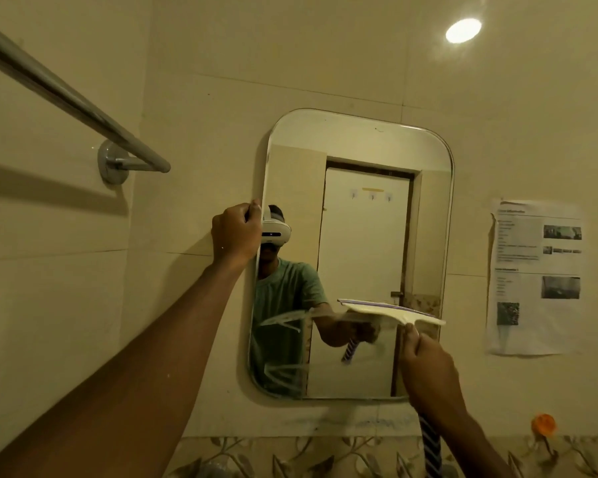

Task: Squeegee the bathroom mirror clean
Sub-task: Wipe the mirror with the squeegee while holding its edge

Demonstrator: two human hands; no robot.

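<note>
A rounded rectangular mirror (363,146) hangs on the cream tiled wall ahead. My left hand (235,234) grips its left edge at mid height, fingers curled around the rim. My right hand (430,367) holds a squeegee (390,312) by its striped handle, which runs down below my wrist. The white blade lies roughly level against the lower right part of the glass. Wet smears streak the lower left of the mirror. The glass reflects a person in a green shirt and a white door.
A chrome towel rail (69,98) juts from the left wall at upper left. A printed paper sheet (535,277) is stuck to the wall right of the mirror. An orange hook (543,425) sits lower right. Patterned leaf tiles (290,457) run along the bottom.
</note>
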